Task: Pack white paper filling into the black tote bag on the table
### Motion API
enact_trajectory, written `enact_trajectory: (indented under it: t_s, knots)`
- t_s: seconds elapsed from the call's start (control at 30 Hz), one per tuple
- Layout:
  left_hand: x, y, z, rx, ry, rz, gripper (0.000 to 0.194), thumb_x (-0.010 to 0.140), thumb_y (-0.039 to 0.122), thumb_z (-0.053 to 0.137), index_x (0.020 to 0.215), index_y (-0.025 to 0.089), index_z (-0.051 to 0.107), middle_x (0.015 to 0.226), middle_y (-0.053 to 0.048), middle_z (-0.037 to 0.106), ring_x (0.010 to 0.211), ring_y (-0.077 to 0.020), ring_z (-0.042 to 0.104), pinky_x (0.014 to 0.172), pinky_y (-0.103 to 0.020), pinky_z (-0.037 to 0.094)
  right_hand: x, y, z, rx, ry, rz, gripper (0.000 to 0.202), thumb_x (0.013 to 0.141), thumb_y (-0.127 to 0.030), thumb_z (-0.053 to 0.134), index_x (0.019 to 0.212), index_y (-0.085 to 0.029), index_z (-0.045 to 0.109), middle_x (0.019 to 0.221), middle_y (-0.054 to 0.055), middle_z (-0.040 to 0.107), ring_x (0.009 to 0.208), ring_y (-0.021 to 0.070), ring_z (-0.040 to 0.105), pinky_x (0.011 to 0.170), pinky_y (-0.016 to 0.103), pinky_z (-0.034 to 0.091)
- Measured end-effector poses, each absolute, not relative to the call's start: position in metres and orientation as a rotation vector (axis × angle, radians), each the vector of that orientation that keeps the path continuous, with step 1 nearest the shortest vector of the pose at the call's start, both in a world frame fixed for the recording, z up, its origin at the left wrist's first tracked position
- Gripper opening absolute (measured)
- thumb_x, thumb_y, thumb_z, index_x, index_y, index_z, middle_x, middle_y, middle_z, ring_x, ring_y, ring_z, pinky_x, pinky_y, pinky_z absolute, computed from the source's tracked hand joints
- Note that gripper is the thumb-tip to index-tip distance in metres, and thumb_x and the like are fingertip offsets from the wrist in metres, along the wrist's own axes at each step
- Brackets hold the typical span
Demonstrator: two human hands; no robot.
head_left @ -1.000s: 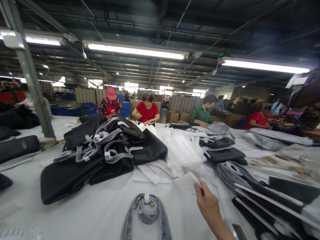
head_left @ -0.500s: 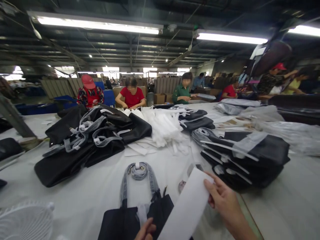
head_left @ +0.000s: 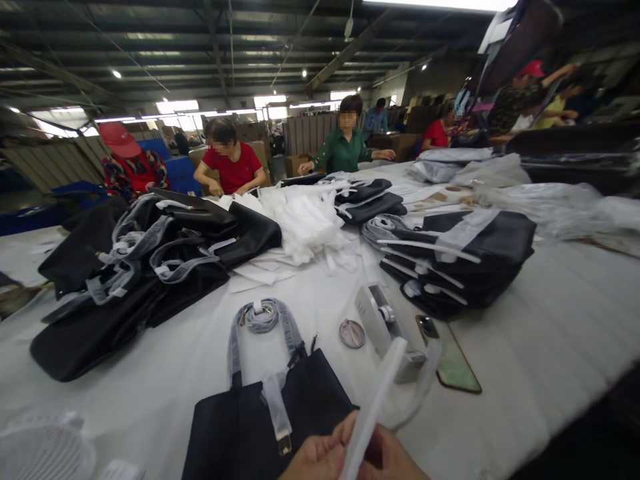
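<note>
One phone (head_left: 453,360), one round tin (head_left: 352,333), two bag piles (head_left: 130,273).

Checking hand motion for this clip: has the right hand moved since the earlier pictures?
Yes. The right hand has drawn back from the white pile toward the person, now meeting the left hand on the white strip.

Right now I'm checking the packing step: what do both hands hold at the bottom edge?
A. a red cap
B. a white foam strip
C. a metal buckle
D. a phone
B: the left hand and right hand pinch a white foam strip above the black bag.
</note>
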State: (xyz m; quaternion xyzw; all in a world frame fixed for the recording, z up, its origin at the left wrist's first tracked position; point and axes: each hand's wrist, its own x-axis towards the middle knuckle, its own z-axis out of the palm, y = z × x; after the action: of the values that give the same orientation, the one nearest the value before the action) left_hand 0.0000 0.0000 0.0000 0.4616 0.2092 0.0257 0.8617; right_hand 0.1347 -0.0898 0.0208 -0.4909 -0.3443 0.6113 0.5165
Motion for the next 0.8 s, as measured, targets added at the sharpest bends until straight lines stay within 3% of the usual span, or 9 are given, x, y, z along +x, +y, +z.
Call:
enact_trajectory:
  t_s: [0.07,0.13,0.2,0.23,0.3,0.4,0.47,0.6,0.8]
  knots:
    - [0.005,0.01,0.004,1.359,0.456,0.097,0.066,0.08,0.074,0.049,0.082,0.012,0.069,0.069,-0.005,0.059,0.058,-0.0134,0.051,0.057,-0.025,0.04,0.15,-0.098,0.009,-1.393,-0.757,1.294,0.052,0.072,-0.071,0.058,0.081,-0.02,0.05,0.06,-0.001,0.058,0.05,0.0116,0.05,0.048,0.025,0.035]
    - [0.012,0.028,0.007,1.829,0.437,0.232,0.058,0.086,0.065,0.046,0.108,0.015,0.065,0.107,-0.012,0.064,0.09,-0.0226,0.06,0.075,-0.032,0.048,0.175,-0.109,0.002,-1.65,-0.637,1.037,0.055,0.075,-0.076,0.047,0.079,-0.021,0.047,0.045,-0.005,0.05,0.04,0.0112,0.042,0.044,0.026,0.03]
    - [0.022,0.049,0.01,2.262,0.335,0.217,0.059,0.085,0.052,0.06,0.134,0.022,0.045,0.14,-0.013,0.044,0.117,-0.0273,0.052,0.093,-0.038,0.046,0.201,-0.122,0.0,-1.867,-0.555,0.793,0.052,0.076,-0.075,0.044,0.077,-0.023,0.044,0.043,-0.005,0.049,0.042,0.0137,0.045,0.047,0.028,0.034]
    - [0.028,0.058,0.011,2.444,0.259,0.103,0.066,0.082,0.046,0.066,0.138,0.025,0.038,0.145,-0.013,0.039,0.119,-0.0279,0.052,0.093,-0.039,0.047,0.211,-0.129,0.0,-1.946,-0.555,0.727,0.049,0.077,-0.073,0.044,0.076,-0.024,0.043,0.044,-0.005,0.05,0.044,0.0148,0.047,0.049,0.029,0.036]
    - [0.04,0.07,0.012,2.73,0.144,-0.158,0.067,0.074,0.042,0.076,0.13,0.024,0.044,0.134,-0.01,0.05,0.107,-0.0269,0.059,0.085,-0.038,0.051,0.221,-0.138,0.001,-2.038,-0.61,0.703,0.041,0.08,-0.066,0.043,0.078,-0.025,0.042,0.045,-0.006,0.05,0.046,0.0166,0.05,0.052,0.031,0.039]
    - [0.052,0.071,0.013,3.005,0.083,-0.233,0.054,0.063,0.053,0.081,0.098,0.018,0.058,0.099,-0.004,0.062,0.088,-0.0249,0.06,0.075,-0.037,0.051,0.212,-0.142,-0.001,-2.025,-0.737,0.803,0.031,0.086,-0.055,0.038,0.086,-0.024,0.043,0.05,-0.007,0.049,0.05,0.0176,0.053,0.054,0.031,0.041]
    - [0.05,0.064,0.014,3.114,-0.023,-0.048,0.044,0.07,0.053,0.076,0.086,0.018,0.056,0.089,-0.002,0.06,0.091,-0.0246,0.055,0.084,-0.042,0.047,0.2,-0.14,-0.004,-1.971,-0.837,0.91,0.026,0.088,-0.049,0.037,0.089,-0.024,0.043,0.054,-0.007,0.05,0.052,0.0174,0.055,0.056,0.03,0.041]
    - [0.032,0.052,0.017,3.146,-0.308,0.349,0.021,0.092,0.026,0.055,0.073,0.02,0.05,0.069,0.004,0.052,0.084,-0.0176,0.05,0.105,-0.048,0.027,0.183,-0.138,-0.007,-1.89,-1.081,1.05,0.015,0.088,-0.037,0.043,0.086,-0.022,0.047,0.067,-0.004,0.055,0.063,0.0155,0.054,0.062,0.028,0.039]
    - [0.017,0.041,0.021,3.183,-0.298,0.435,0.02,0.092,0.021,0.054,0.073,0.019,0.047,0.068,0.003,0.049,0.066,-0.0152,0.043,0.072,-0.035,0.034,0.174,-0.134,-0.007,-1.977,-1.279,0.962,0.024,0.086,-0.028,0.047,0.065,-0.021,0.037,0.058,-0.005,0.043,0.057,0.0117,0.043,0.055,0.026,0.028]
